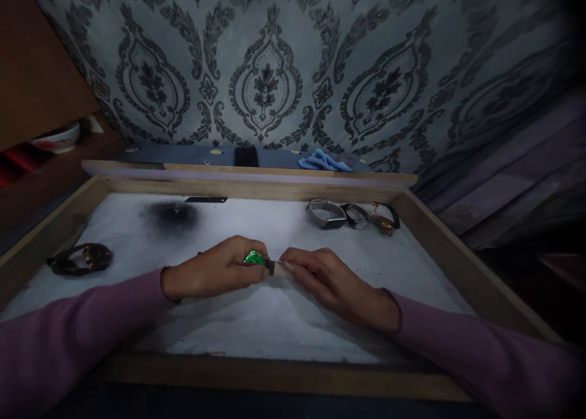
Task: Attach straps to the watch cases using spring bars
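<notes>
"Green-dial watch [255, 258]: how many, & where?"
"1, b/w 2 hands, over wooden tray [284, 375]. L hand [224, 266] grips it; R hand [327, 279] pinches its strap end [281, 271]."
"Others in tray?"
"4: dark watch [97, 257] at L; grey band [324, 222], black band [358, 224], gold watch [385, 225] back R. Plus 1 black strip [206, 199]."
"Unclear bits?"
"Fingers hide most of strap; dark bit [200, 254] behind L hand, can't ID; 2 sleeves [101, 306] cut off."

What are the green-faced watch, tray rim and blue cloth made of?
Green-faced watch: face looks like glass or clear plastic, glossy with bright glints; can't tell which.
Tray rim: probably wood, matte, from its brown tone and plank-like edges.
Blue cloth: soft fabric, matte, judging by its bunched folds; fibre unclear.
</notes>
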Demonstrator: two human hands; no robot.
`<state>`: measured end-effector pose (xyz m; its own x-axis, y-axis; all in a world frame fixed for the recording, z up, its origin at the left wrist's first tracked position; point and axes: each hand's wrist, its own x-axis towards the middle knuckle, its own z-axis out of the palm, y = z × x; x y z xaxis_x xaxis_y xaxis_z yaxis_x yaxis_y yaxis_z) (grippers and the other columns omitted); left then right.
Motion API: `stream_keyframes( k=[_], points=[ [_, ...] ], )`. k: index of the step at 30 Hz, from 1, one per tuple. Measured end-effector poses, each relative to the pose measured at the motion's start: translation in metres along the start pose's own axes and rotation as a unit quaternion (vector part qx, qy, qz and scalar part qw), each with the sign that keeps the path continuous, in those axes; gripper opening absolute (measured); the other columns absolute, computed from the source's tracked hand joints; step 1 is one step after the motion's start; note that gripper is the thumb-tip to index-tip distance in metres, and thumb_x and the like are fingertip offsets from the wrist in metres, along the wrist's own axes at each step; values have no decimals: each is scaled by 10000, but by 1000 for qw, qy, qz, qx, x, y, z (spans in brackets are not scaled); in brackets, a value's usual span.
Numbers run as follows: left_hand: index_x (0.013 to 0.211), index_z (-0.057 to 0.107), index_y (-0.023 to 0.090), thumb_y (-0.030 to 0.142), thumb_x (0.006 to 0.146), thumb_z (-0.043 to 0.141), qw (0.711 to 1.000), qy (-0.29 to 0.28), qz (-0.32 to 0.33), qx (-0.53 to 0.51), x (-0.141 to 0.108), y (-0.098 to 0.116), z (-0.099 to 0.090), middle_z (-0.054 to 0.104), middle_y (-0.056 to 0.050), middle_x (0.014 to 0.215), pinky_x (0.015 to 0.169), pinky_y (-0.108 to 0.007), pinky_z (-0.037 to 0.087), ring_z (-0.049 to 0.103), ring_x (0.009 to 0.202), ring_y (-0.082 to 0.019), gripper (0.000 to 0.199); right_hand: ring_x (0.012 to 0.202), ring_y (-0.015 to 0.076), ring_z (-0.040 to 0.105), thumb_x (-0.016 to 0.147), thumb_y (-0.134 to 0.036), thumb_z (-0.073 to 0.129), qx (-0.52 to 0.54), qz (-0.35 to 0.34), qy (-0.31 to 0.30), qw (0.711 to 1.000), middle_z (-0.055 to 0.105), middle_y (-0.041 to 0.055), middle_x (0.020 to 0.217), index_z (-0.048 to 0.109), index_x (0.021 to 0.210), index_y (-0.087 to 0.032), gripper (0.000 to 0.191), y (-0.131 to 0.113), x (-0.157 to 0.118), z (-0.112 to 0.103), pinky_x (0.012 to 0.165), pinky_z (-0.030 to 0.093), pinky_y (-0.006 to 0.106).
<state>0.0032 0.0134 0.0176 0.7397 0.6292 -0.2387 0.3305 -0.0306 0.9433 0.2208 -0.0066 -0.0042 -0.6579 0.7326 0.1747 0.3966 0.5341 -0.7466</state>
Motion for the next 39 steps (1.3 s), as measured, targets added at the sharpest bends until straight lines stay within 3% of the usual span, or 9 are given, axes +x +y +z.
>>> stream_keyframes(
  k=[21, 39],
  points=[
    [804, 507, 161, 313, 878, 531, 999, 3, 13, -47, 1, 3, 0, 371, 86, 549, 456, -205, 230, 306, 496, -69, 171, 535, 100, 446, 1010, -277, 342, -38, -24, 25, 999, 487, -14, 645, 545, 839, -155, 293, -2, -2, -4, 526, 353, 223],
    [759, 494, 166, 265, 863, 522, 999, 3, 30, -36, 1, 2, 2, 326, 88, 572, 462, -203, 221, 270, 493, -65, 147, 491, 88, 388, 997, -243, 355, -35, -28, 11, 999, 416, -42, 595, 539, 803, -155, 282, -3, -1, -5, 489, 310, 217]
  ],
)
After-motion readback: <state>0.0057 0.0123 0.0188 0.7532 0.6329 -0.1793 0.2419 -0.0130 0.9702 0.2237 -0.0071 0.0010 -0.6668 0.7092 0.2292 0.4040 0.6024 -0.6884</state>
